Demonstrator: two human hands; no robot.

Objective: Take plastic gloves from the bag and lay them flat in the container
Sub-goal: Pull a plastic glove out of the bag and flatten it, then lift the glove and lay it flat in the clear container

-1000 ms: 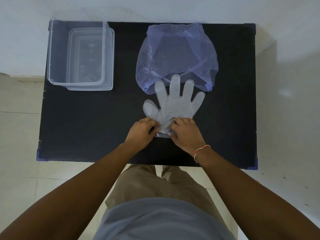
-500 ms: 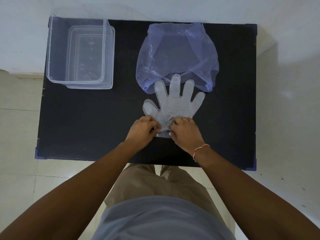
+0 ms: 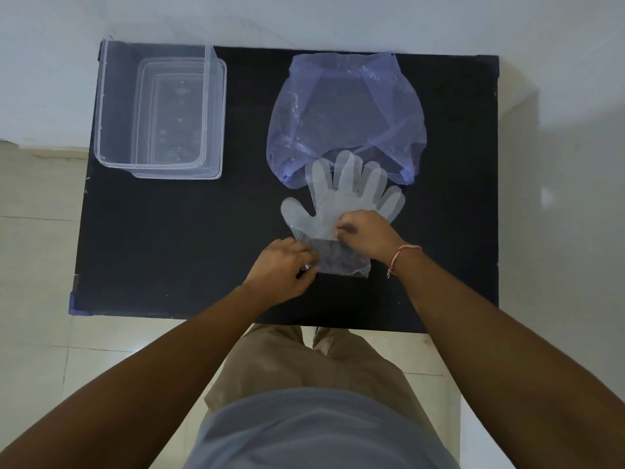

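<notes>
A clear plastic glove lies flat on the black table, fingers spread and pointing away from me, their tips over the mouth of the blue-tinted plastic bag. My right hand pinches a layer of the glove at the palm. My left hand pinches the cuff's left edge, and the thin cuff shows stretched between the two hands. The clear rectangular container stands at the table's far left with nothing in it.
A flat clear lid lies under the container, sticking out at its right and near sides. The table's edges run close to a white wall behind and tiled floor left and right. My legs stand at the near edge.
My right hand has moved up from the cuff onto the glove's palm and my left hand has drawn back, so the cuff now shows stretched open between them.
</notes>
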